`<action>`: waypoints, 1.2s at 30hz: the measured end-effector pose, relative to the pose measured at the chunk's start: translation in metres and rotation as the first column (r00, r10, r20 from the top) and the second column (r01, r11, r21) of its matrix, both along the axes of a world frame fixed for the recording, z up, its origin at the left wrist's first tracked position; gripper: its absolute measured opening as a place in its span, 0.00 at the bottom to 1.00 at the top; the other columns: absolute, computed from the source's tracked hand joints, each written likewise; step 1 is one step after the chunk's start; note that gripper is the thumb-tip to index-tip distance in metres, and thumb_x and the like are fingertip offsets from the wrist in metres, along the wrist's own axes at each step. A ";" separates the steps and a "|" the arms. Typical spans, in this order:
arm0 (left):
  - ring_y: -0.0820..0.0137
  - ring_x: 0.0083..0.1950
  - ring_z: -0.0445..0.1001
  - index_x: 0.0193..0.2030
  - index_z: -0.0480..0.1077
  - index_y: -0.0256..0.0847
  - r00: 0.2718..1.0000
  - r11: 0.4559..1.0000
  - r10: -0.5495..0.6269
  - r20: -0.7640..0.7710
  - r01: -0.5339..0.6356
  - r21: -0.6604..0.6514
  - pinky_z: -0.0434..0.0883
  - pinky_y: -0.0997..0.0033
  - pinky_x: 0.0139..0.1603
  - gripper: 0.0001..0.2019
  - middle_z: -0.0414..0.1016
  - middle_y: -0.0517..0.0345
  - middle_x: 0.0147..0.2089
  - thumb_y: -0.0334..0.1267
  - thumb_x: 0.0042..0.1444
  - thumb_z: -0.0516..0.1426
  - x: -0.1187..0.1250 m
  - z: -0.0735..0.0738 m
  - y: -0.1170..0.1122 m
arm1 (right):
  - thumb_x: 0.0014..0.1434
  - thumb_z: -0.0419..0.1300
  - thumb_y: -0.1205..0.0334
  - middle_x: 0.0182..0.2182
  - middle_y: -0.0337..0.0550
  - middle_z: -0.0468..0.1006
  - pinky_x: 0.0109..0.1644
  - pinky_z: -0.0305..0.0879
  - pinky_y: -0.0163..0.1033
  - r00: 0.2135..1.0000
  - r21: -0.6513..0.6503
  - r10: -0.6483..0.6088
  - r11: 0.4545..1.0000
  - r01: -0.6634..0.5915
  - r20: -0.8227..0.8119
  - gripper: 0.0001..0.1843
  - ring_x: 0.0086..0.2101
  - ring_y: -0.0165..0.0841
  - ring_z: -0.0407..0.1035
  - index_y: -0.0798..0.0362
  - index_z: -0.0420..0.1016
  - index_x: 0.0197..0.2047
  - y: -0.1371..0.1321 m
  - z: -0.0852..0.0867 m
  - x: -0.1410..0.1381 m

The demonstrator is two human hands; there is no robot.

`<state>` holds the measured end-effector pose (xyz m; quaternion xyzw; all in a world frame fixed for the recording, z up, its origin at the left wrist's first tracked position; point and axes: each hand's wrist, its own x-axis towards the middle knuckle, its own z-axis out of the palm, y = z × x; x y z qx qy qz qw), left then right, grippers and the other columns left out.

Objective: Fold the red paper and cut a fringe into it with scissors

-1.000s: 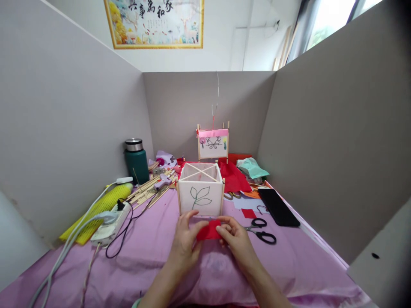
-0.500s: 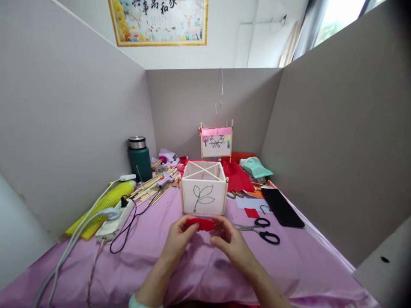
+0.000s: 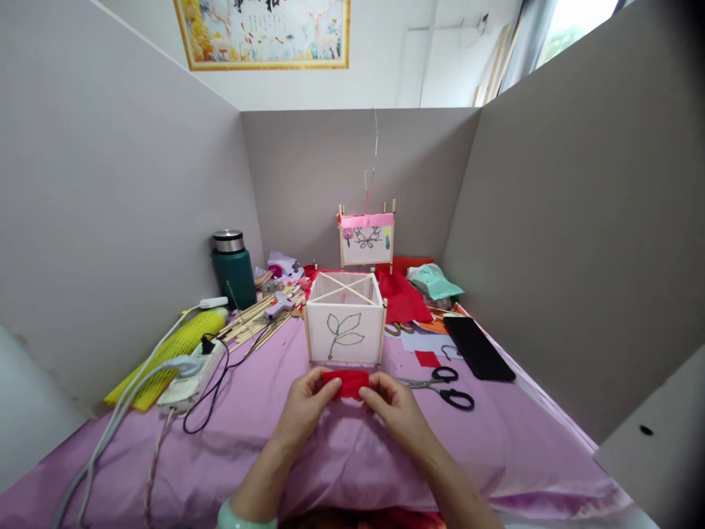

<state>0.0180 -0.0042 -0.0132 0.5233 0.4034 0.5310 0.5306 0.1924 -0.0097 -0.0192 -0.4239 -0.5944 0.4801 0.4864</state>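
A small strip of red paper or cloth [image 3: 350, 383] is stretched between my two hands, low over the near part of the table. Its left end is pinched by the thumb and fingers of my left hand [image 3: 306, 397]. The right end is pinched by my right hand [image 3: 392, 400]. Just beyond stands a white box-shaped lantern [image 3: 346, 334] on a stick frame, a green leaf sprig drawn on its front and crossed sticks over its top. Black-handled scissors [image 3: 440, 386] lie to the right of my right hand, blades partly behind it.
A glue gun [image 3: 279, 305] rests on thin wooden sticks [image 3: 250, 323] at left, near a green bottle [image 3: 234, 270] and a power strip [image 3: 190, 382]. On the right lie a black phone [image 3: 479, 349] and a red square [image 3: 427, 359]. A smaller lantern [image 3: 366, 246] hangs behind.
My right thumb has closed onto the strip's right end, where the fingers were looser before. The red strip now shows wider and flatter. The view has shifted slightly.
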 end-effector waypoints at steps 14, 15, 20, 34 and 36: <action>0.68 0.33 0.71 0.33 0.71 0.35 0.998 1.000 -0.007 -0.064 0.008 0.015 0.66 0.73 0.34 0.13 0.73 0.57 0.28 0.45 0.50 0.61 -0.002 -0.002 0.001 | 0.53 0.62 0.56 0.21 0.33 0.69 0.29 0.56 0.33 0.999 -0.010 -0.037 0.999 0.037 -0.020 0.10 0.24 0.28 0.61 0.53 0.70 0.26 0.001 0.001 -0.001; 0.69 0.33 0.71 0.33 0.71 0.35 0.998 1.000 -0.008 -0.065 0.009 0.014 0.66 0.73 0.34 0.13 0.73 0.57 0.28 0.45 0.50 0.61 -0.002 -0.002 0.000 | 0.52 0.62 0.56 0.21 0.33 0.69 0.29 0.56 0.33 0.999 -0.009 -0.036 0.999 0.036 -0.023 0.10 0.24 0.28 0.61 0.53 0.70 0.26 0.001 0.001 -0.001; 0.68 0.33 0.71 0.35 0.72 0.34 0.997 1.000 -0.021 -0.077 0.022 0.008 0.65 0.73 0.34 0.14 0.73 0.57 0.28 0.46 0.51 0.61 -0.002 -0.001 0.000 | 0.51 0.63 0.55 0.21 0.33 0.69 0.29 0.56 0.33 0.999 -0.011 -0.037 0.999 0.037 -0.033 0.11 0.25 0.28 0.61 0.53 0.71 0.26 0.000 0.001 0.000; 0.71 0.31 0.70 0.33 0.73 0.36 0.993 0.998 -0.047 -0.108 0.050 0.025 0.64 0.76 0.32 0.12 0.75 0.58 0.29 0.44 0.51 0.61 -0.001 -0.003 0.000 | 0.52 0.64 0.54 0.26 0.35 0.73 0.32 0.59 0.33 0.995 -0.024 -0.050 0.999 0.048 -0.087 0.11 0.28 0.30 0.65 0.53 0.73 0.32 -0.001 0.004 0.000; 0.71 0.31 0.70 0.33 0.73 0.36 0.992 0.998 -0.058 -0.112 0.060 0.019 0.64 0.76 0.32 0.11 0.75 0.58 0.30 0.43 0.52 0.60 -0.001 -0.005 0.000 | 0.53 0.63 0.54 0.24 0.35 0.72 0.32 0.59 0.33 0.994 -0.024 -0.056 0.998 0.054 -0.090 0.11 0.28 0.30 0.65 0.53 0.72 0.29 -0.001 0.004 -0.001</action>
